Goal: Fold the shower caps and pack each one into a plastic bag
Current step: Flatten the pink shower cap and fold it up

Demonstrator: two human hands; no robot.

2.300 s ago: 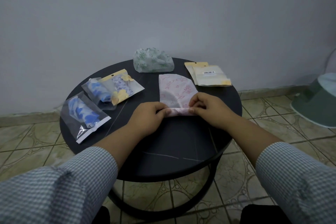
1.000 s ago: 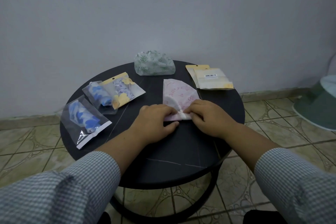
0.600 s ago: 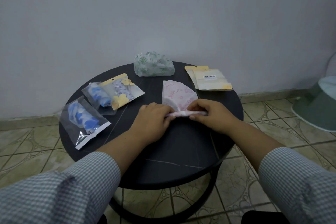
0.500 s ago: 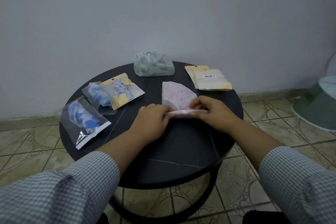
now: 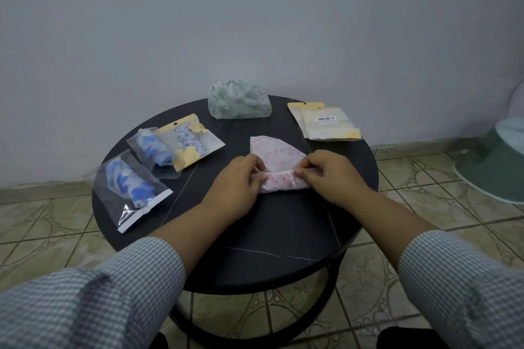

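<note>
Pink shower cap lies near the middle of the round black table, its near edge rolled into a short tube; the far, unrolled part fans out flat toward the wall.

Handling (judgement): thin plastic film, very light, soft, no stiffness of its own. Likely slick and springy, so the roll would loosen if let go. Not fragile, but a hard pull could stretch the film. Best hold is at the two ends of the roll, pinching through all the layers, with the table as backing.

Left hand: palm down, fingers curled over the left end of the roll, fingertips pressing on it. Forearm comes in from the lower left, wrist low to the table.

Right hand: palm down, fingers bent, thumb and forefinger pinching the right end of the roll (thumb mostly hidden, so how deep the grip goes I cannot tell).

Elsewhere: three packed bags at the left, a green-print cap at the far edge, unfolded, and empty bags at the far right, well within reach of the right hand.
</note>
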